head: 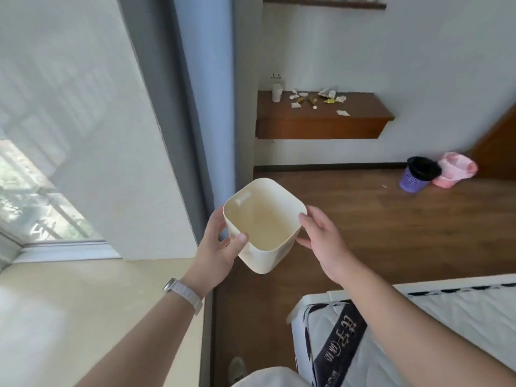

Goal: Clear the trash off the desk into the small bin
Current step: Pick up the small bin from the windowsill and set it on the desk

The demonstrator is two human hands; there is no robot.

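Note:
I hold a small cream bin (264,219) in front of me, its mouth facing me and its inside bare. My left hand (216,244) grips its left wall with the thumb over the rim. My right hand (322,236) grips its right side. Across the room a brown wall-mounted desk (357,118) carries scattered trash (318,99): crumpled white paper, brown and yellow wrappers. A white cup (276,93) stands at the desk's left end.
A purple bin with a black liner (417,175) and a pink bag (455,170) sit on the wood floor at the right wall. A mattress corner (391,331) is at lower right. Grey curtain (195,107) and window at left.

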